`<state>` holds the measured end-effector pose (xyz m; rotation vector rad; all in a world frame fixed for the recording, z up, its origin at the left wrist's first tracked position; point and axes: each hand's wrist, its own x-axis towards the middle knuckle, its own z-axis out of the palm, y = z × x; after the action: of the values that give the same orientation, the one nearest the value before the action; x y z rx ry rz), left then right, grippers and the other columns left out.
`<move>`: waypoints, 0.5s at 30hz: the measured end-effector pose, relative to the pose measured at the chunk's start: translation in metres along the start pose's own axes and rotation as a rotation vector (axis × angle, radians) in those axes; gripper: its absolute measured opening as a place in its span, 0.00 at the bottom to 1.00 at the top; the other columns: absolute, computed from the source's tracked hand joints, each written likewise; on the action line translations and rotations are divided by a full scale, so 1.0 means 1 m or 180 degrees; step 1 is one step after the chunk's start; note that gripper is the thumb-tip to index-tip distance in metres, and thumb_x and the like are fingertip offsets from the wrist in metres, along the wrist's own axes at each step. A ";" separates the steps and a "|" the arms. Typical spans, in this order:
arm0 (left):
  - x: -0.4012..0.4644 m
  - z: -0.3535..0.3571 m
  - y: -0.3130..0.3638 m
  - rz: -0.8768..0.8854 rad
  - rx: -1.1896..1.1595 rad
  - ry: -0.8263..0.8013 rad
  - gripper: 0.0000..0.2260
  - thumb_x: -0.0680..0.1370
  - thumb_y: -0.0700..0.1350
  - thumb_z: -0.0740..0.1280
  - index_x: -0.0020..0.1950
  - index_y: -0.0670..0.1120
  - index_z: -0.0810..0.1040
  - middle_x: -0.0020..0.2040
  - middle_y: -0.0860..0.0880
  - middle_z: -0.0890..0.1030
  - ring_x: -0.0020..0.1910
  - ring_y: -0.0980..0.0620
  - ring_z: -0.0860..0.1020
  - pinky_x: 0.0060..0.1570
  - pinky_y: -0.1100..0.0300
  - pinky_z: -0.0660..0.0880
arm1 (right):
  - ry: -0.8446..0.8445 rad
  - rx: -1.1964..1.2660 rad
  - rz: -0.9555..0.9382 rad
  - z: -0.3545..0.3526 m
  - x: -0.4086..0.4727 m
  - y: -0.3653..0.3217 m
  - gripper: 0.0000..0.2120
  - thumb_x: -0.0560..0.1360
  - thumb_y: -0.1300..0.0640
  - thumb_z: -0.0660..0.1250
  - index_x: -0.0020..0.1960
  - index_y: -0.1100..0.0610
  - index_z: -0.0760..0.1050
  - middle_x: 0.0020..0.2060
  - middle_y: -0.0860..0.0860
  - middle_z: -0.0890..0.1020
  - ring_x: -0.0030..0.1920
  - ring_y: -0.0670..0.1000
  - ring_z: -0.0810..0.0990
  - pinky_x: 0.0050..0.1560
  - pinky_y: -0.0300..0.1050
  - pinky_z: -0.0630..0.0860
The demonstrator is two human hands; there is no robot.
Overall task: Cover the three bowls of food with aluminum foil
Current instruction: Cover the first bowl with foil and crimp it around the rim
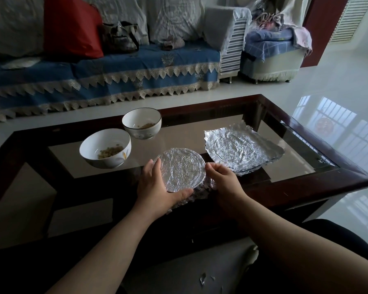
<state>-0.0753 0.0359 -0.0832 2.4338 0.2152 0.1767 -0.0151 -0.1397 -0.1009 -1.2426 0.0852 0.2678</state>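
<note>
Right now both hands are on the foil-covered bowl (182, 166), which sits at the near edge of the glass-topped coffee table (306, 175), about 6 o'clock from the table's middle. The left hand (155, 187) grasps it from the 8 o'clock side — fingers curved up along the far-left rim, thumb pressed along the near rim onto the crinkled foil. The right hand (223, 177) is at the bowl's 3 o'clock side, its fingers curled and pinching the foil edge at the rim. The foil lies flat and tight across the top, with wrinkled excess bunched down around the wall under the hands.

At 10 o'clock from that bowl stands an uncovered white bowl with a flower print (105, 147), a little pale food in its bottom. Beyond it, at roughly 12 o'clock, is a second uncovered white bowl with a dark rim line (142, 123), also holding a small amount of food; the two stand just beside each other.

At 2 o'clock from the covered bowl lie loose foil sheets (242, 147) — creased, with a round imprint, seemingly more than one stacked.

Past the table is a sofa with a blue lace-edged cover (106, 68) and a red cushion (71, 26).
</note>
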 end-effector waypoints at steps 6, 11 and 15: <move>0.001 0.003 0.000 -0.0010 -0.0074 0.0063 0.54 0.62 0.63 0.76 0.78 0.48 0.50 0.77 0.48 0.45 0.76 0.51 0.48 0.75 0.55 0.50 | -0.0082 0.0159 0.0104 0.000 -0.002 0.000 0.11 0.79 0.59 0.62 0.41 0.62 0.77 0.27 0.51 0.82 0.28 0.46 0.80 0.31 0.38 0.78; 0.001 0.004 0.000 -0.0007 -0.0072 0.0083 0.53 0.62 0.64 0.75 0.78 0.49 0.50 0.77 0.48 0.45 0.76 0.51 0.47 0.74 0.56 0.49 | 0.0145 0.0130 0.0198 0.003 -0.001 0.004 0.12 0.78 0.56 0.64 0.48 0.66 0.76 0.39 0.61 0.80 0.36 0.54 0.79 0.38 0.45 0.79; 0.001 0.005 0.000 0.0011 -0.0093 0.0118 0.53 0.62 0.63 0.76 0.78 0.49 0.50 0.77 0.48 0.45 0.76 0.52 0.47 0.73 0.57 0.48 | 0.0307 0.0019 0.0295 0.005 0.000 0.004 0.16 0.80 0.55 0.62 0.51 0.70 0.75 0.40 0.61 0.81 0.37 0.54 0.81 0.36 0.45 0.81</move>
<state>-0.0734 0.0334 -0.0868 2.4036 0.2233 0.2251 -0.0169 -0.1337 -0.1031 -1.2471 0.2268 0.2876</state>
